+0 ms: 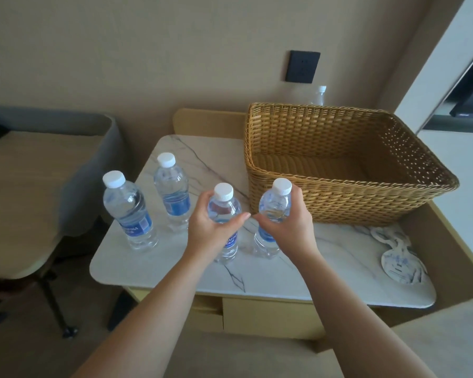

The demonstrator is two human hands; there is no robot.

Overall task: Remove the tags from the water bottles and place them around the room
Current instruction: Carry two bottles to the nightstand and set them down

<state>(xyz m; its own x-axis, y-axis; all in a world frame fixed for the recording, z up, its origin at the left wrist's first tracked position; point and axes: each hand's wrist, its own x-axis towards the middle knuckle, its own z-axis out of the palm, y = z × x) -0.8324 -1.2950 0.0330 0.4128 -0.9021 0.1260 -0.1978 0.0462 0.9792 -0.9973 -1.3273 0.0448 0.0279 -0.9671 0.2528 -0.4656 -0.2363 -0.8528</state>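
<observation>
Several clear water bottles with white caps and blue labels stand on a white marble-look table (271,279). My left hand (210,233) grips the upper body of one bottle (224,205) near the table's middle. My right hand (287,227) grips a second bottle (276,203) just to its right. Both held bottles are upright with their bases at the tabletop. Two free bottles stand further left, one at the front (129,211) and one behind it (172,192). A pile of white paper tags (396,257) lies at the table's right end.
A large wicker basket (339,192) fills the back right of the table. Another bottle (318,95) stands behind it by the wall, under a black wall socket (302,66). A wooden desk (19,197) stands to the left. The table has a raised yellow rim (448,257).
</observation>
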